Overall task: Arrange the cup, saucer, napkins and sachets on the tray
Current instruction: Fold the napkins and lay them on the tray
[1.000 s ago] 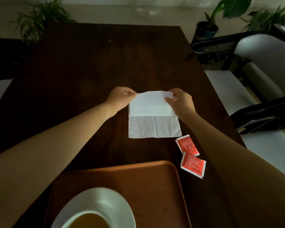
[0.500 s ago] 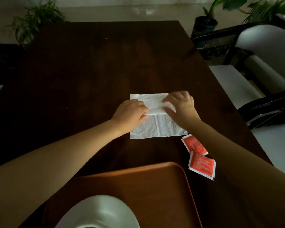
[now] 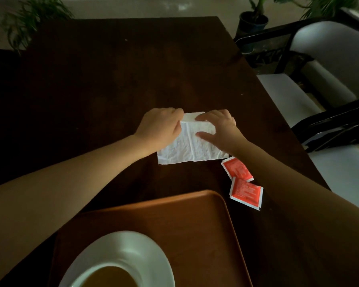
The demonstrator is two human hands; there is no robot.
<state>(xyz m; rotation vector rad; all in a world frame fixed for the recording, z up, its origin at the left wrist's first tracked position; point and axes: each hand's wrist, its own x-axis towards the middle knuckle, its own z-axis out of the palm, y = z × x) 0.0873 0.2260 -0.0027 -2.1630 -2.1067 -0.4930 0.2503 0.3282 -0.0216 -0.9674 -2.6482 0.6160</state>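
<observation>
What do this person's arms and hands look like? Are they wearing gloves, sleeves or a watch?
Both arms are bare: no sleeves reach into view. The left hand and right hand wear no gloves, and no watch, bracelet or ring shows. The dim light could hide small details.

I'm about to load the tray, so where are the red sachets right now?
In the head view, the two red sachets lie on the dark table, right of centre, between the white napkin and the tray, just off its far right corner.

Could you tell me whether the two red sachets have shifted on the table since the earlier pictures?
No. The two red sachets lie in the same spot beside the orange tray's far right corner; only the head camera moved.
</observation>
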